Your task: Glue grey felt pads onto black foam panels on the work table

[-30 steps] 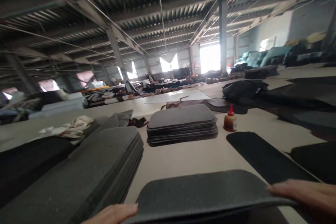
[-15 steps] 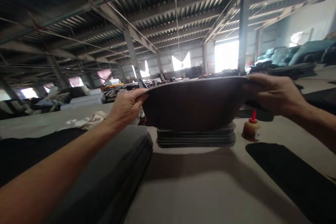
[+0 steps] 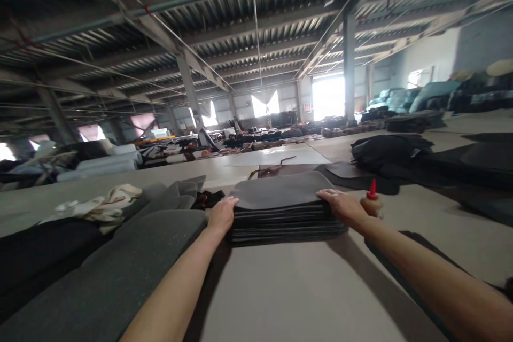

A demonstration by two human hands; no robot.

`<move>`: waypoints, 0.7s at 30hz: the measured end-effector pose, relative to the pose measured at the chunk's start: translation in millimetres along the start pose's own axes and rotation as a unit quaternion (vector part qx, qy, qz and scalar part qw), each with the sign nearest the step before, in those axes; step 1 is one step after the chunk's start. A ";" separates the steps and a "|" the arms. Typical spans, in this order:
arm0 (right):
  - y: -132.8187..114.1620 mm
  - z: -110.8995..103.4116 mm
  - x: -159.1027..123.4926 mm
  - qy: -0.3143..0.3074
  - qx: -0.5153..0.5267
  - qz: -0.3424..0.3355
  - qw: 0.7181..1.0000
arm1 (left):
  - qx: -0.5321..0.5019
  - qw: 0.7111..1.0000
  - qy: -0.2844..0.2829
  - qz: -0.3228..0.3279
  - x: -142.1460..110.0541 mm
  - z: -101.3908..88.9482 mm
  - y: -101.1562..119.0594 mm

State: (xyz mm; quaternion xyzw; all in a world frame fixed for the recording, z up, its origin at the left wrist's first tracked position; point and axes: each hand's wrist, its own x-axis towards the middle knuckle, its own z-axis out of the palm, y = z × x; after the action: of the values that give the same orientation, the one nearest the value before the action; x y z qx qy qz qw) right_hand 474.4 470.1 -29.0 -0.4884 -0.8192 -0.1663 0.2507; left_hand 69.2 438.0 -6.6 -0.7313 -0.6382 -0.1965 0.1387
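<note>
A neat stack of dark grey sheets (image 3: 284,228) with rounded corners lies on the pale table (image 3: 296,288). On its top rests a grey sheet (image 3: 280,188), smooth and flat, its front edge slightly bowed. My left hand (image 3: 222,215) pinches this sheet at the left front corner, thumb and fingers closed on the edge. At the right front corner my right hand (image 3: 343,206) grips the same sheet, with the fingertips on its upper face. What the sheets are cut for, I cannot tell.
Just right of my right hand stands a glue-like bottle (image 3: 372,204) with a red nozzle. Large grey pieces (image 3: 152,256) lie piled on the left, near a crumpled pale cloth (image 3: 116,200). A black piece (image 3: 420,246) lies under my right forearm; dark material (image 3: 388,150) is heaped behind.
Both hands have come down with the grey sheet, which was held up tilted above the stack and now lies on top of it. The view has shifted slightly right.
</note>
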 end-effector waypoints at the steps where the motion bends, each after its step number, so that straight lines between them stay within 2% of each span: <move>1: -1.0 4.9 -2.9 -0.014 0.001 0.001 1.000 | 0.002 1.000 -0.013 -0.006 -2.4 5.5 -1.3; 3: -1.3 7.7 -5.8 -0.036 0.005 0.000 0.999 | 0.006 0.999 -0.032 -0.012 -5.4 9.5 -3.0; 8: 0.3 1.0 -2.7 -0.075 0.013 -0.022 0.997 | 0.028 0.997 -0.063 -0.024 -6.2 4.3 -1.3; 13: -9.5 -4.0 -6.1 -0.078 0.013 -0.025 0.997 | 0.082 0.990 -0.094 -0.066 -7.8 -5.7 13.8; 15: -18.4 -11.8 -19.2 -0.070 0.011 -0.020 0.997 | 0.110 0.987 -0.092 -0.077 -12.8 -11.7 30.6; 17: -30.3 -25.5 -42.8 -0.068 0.012 -0.025 0.997 | 0.125 0.988 -0.081 -0.051 -22.1 -16.7 55.1; 21: -59.5 -66.6 -110.9 -0.113 0.034 -0.086 0.989 | 0.101 0.988 -0.070 0.093 -54.4 -16.3 117.8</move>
State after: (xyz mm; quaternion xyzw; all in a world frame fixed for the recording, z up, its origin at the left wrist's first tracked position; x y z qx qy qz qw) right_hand 482.5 328.3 -39.6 -0.4233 -0.8863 -0.1030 0.1574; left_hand 177.9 365.5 -11.8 -0.7815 -0.5923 -0.0659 0.1847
